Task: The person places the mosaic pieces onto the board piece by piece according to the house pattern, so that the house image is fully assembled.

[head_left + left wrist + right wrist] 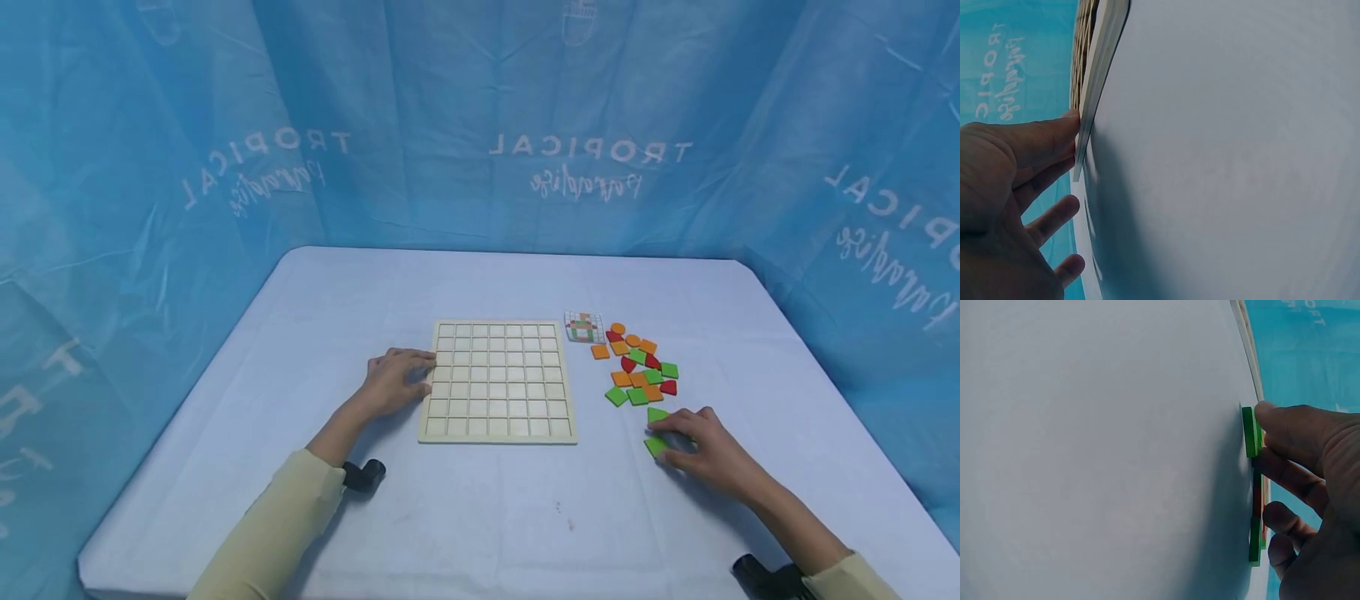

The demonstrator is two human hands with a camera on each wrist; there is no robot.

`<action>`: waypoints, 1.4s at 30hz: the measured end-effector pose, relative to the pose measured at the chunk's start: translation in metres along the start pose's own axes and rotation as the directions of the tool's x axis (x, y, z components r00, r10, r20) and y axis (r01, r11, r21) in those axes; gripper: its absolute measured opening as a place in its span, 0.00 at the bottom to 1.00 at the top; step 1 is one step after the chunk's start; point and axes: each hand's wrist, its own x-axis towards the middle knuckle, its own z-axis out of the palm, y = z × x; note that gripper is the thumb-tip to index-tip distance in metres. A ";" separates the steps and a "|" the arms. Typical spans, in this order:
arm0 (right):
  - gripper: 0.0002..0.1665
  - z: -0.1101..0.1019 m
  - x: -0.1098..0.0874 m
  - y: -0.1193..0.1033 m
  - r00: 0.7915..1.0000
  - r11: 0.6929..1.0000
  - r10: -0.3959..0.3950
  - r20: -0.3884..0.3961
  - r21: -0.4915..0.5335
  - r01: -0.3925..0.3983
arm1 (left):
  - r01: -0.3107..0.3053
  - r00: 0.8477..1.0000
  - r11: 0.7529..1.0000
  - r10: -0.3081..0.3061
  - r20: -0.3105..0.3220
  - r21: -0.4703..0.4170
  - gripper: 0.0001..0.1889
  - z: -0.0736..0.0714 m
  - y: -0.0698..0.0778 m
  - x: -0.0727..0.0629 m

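White-covered table (450,525); at its middle, a gridded board (498,382) bears no tile, so the laying appears not yet begun; at the board's nine o'clock, the left hand (392,386) touches its edge, thumb and fingers apart; towards four o'clock, the right hand (701,450) pinches, thumb against finger. Pattern card (583,327) at two o'clock; smallest, loose tiles (637,379) at three and the pinched green tile (652,446), all off the board.

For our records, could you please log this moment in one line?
left hand: touches cream square gridded board | right hand: touches green flat tile
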 end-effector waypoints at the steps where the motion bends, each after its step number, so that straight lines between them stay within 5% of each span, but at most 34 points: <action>1: 0.23 0.000 -0.001 0.000 1.000 1.000 0.000 0.001 0.003 0.000 | -0.001 1.000 1.000 0.001 0.004 -0.005 0.23 0.000 0.000 0.000; 32: 0.16 0.000 -0.002 -0.001 0.999 0.997 -0.042 -0.016 -0.060 0.041 | -0.017 1.000 0.999 0.017 -0.015 -0.041 0.22 -0.003 -0.003 -0.002; 42: 0.18 0.011 0.020 -0.025 0.989 0.990 -0.139 -0.052 -0.040 0.137 | -0.023 0.999 0.998 0.022 -0.023 -0.060 0.23 0.000 -0.005 0.001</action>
